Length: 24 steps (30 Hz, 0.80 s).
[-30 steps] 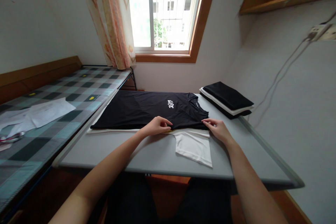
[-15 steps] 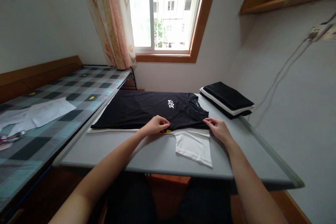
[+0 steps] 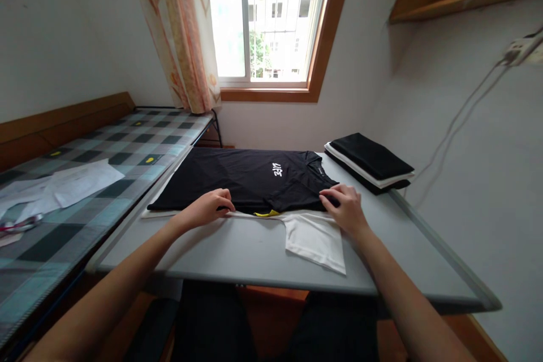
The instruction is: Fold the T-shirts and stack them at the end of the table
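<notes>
A black T-shirt point(image 3: 237, 175) with white "LIFE" lettering lies flat on a grey table, its collar to the right. Under its near edge shows a white T-shirt point(image 3: 316, 243), one sleeve spread toward me. A small yellow patch point(image 3: 267, 213) peeks out between the two. My left hand point(image 3: 208, 206) is closed, thumb and fingers pinched at the near edge of the black T-shirt; the exact layer under the fingertips is hard to see. With its fingertips together, my right hand point(image 3: 345, 208) pinches the black T-shirt at the shoulder, below the collar.
Folded black and white clothes point(image 3: 369, 161) are stacked at the table's back right. The grey table point(image 3: 237, 254) ends close to my lap. On the left stands a bed point(image 3: 89, 226) with a checked cover, with papers point(image 3: 80, 184) on it. Cords point(image 3: 462, 107) hang along the right wall.
My left hand has slid left along the shirt's near edge, uncovering more of the yellow patch. My right hand has shifted slightly left, from the shoulder corner onto the black fabric.
</notes>
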{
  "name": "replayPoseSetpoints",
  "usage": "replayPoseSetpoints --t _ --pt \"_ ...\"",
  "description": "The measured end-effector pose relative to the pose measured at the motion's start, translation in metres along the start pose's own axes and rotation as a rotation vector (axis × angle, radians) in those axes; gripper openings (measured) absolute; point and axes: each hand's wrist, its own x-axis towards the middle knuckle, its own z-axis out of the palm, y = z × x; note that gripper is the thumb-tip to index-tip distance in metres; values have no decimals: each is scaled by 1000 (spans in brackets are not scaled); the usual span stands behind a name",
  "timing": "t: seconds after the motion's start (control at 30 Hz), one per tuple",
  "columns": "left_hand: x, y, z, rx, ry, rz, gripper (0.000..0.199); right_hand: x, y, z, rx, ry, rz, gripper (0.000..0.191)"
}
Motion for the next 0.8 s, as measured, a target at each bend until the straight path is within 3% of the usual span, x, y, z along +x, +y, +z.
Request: replayPoseSetpoints --t 0.1,0.27,0.47,0.6,0.8 --pt "-16 -12 -5 14 -47 -19 22 7 -45 6 167 -197 -290 18" --pt "-25 -27 -3 87 115 -24 26 20 -106 30 178 -459 -561 9" --pt "-26 -38 -1 180 126 27 17 24 -117 49 101 -468 -574 12" --pt "-34 -34 -7 240 149 89 20 19 -115 47 44 -389 -579 20" --pt "-52 -22 -16 295 173 149 23 15 -115 37 1 -292 -601 11"
